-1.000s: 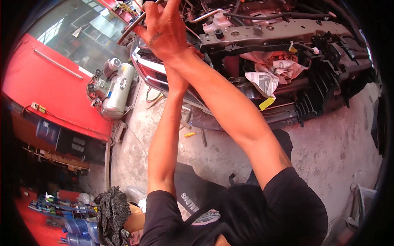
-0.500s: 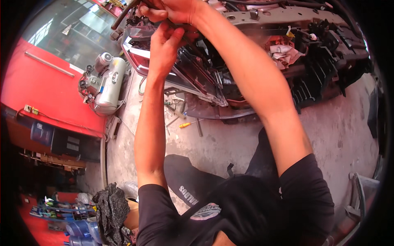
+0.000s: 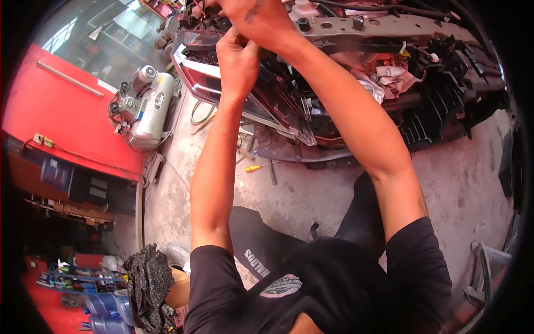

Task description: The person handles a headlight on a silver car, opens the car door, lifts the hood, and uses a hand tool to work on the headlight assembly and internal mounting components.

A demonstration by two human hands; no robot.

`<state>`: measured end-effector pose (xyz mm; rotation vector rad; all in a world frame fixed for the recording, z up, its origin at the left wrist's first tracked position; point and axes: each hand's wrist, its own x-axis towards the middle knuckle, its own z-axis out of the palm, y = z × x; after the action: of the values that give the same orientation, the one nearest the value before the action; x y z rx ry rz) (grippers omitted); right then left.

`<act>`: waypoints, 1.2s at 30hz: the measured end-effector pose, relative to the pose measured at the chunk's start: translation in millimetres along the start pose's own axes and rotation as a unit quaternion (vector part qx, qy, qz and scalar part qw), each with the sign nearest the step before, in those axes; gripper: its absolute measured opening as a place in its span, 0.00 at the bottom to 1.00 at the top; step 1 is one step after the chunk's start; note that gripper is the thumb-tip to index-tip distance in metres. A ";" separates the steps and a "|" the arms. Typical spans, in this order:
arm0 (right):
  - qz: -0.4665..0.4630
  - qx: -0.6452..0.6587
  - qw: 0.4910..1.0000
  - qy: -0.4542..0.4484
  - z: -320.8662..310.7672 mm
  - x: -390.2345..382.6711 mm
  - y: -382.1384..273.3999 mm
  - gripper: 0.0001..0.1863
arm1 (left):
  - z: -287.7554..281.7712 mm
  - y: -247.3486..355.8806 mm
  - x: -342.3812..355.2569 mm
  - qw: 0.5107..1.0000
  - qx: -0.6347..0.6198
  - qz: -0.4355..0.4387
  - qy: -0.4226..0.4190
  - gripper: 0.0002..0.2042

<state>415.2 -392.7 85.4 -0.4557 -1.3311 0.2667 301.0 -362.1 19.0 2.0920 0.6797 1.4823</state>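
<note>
Where the two hands meet at the far side of the scene, the left hand (image 3: 238, 62) shows fingers curled inward, and the right hand (image 3: 258, 21) arches over them, its back turned upward. Whatever the left fingers may grasp is hidden; the right fingertips are out of sight, so their state cannot be told. Beside and partly behind the hands lies the headlamp (image 3: 278, 109), running from far left toward near right, left of the grey crossbeam (image 3: 384, 29). The step in hand appears to be close two-handed work above this lamp; the next move seems to call for a steady left hand while the right adjusts. Compared with half a second ago, the left fingers are more tightly gathered, the dark curved piece projecting left of the right hand is no longer seen, and more crumpled newspaper (image 3: 394, 80) shows right of the right forearm (image 3: 342, 100). Nearer, a yellow-handled screwdriver (image 3: 253, 168) lies on the concrete floor (image 3: 445, 172); at left stands an air compressor (image 3: 156, 111).
</note>
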 end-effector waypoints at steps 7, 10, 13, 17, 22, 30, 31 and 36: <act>0.263 0.494 0.809 -0.182 -20.1 55.1 66.9 0.29 | 15.7 8.4 11.0 0.981 -0.160 -0.074 -0.078 0.08; 0.276 0.416 0.842 -0.205 -19.9 51.4 58.3 0.27 | 2.0 -3.6 17.5 0.980 -0.149 -0.061 -0.118 0.08; 0.048 -0.029 0.995 0.080 -12.6 14.5 -4.0 0.19 | -7.8 3.1 3.6 0.995 -0.081 -0.042 -0.045 0.06; -0.190 -0.188 0.952 0.148 -8.2 -10.7 10.5 0.22 | 29.7 30.2 -3.2 0.997 0.020 0.028 0.064 0.05; 0.140 0.114 0.983 -0.024 -14.5 10.4 8.9 0.22 | 14.9 0.1 -1.5 0.998 -0.058 0.006 0.029 0.03; 0.246 0.280 0.921 -0.109 -16.5 39.3 28.9 0.25 | 12.2 9.0 3.6 0.986 -0.128 -0.084 -0.062 0.06; 0.192 0.116 0.972 -0.068 -23.6 27.2 -2.0 0.21 | 4.5 6.2 1.2 0.990 -0.108 -0.077 -0.056 0.07; -0.305 -0.135 0.938 0.099 -36.5 11.7 28.6 0.17 | 20.1 7.6 -3.5 0.998 -0.060 -0.022 -0.023 0.08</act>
<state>455.4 -368.3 76.1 -0.2667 -1.2503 -0.4725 320.0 -372.2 15.4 2.0006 0.6001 1.4116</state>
